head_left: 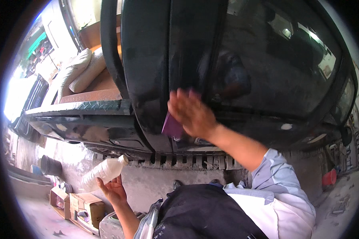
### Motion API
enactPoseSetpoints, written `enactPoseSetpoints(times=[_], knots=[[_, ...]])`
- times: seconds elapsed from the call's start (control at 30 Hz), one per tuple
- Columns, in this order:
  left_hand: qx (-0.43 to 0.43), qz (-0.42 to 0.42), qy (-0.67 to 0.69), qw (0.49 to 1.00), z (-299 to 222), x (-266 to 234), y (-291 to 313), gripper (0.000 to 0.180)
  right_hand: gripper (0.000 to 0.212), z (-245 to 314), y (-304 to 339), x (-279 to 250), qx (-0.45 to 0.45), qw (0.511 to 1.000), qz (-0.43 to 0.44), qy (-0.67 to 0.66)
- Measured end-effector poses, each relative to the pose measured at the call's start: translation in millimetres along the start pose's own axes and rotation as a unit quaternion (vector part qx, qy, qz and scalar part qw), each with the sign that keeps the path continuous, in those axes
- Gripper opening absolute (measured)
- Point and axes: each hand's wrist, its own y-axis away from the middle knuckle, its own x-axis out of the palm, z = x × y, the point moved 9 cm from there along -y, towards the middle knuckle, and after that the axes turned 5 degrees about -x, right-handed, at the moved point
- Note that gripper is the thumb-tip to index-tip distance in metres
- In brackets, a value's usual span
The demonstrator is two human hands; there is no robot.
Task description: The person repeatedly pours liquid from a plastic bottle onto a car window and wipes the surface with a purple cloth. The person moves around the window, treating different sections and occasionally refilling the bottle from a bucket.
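Observation:
Against the dark green pickup truck (147,59), my right hand (191,113) presses a purple sheet (171,128), which looks like sandpaper. The fingers are slightly blurred and point up along the cab panel behind the door, hiding most of the sheet. Lower on the left, my left hand (115,191) grips a ribbed clear plastic bottle (101,175) with whitish contents. The bottle is tilted, its neck pointing up and right toward the truck's lower side. Its mouth is apart from the bodywork.
Sacks (87,71) lie in the truck bed at the left. Cardboard boxes (87,209) stand on the floor at lower left, with a dark bucket (51,165) behind them. A red bucket (329,177) is at the far right. The door window (275,59) reflects the surroundings.

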Motion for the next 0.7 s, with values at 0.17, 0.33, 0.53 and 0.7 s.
enactPoseSetpoints(times=[0.17,0.33,0.53,0.7], knots=[[0.001,0.022,0.004,1.0,-8,37,-1,0.069,0.078,-62,-98,-82,0.081,0.989,-0.123,0.02],[0.013,0.032,0.007,0.999,-15,57,2,0.069,0.052,25,13,-20,0.077,0.993,0.034,-0.083],[-0.07,0.112,0.027,0.991,7,81,10,0.071,0.057,27,78,-86,0.359,0.873,-0.068,-0.323],[-0.221,0.147,0.096,0.959,79,132,47,0.07,0.071,15,101,-86,0.489,0.709,-0.167,-0.48]])
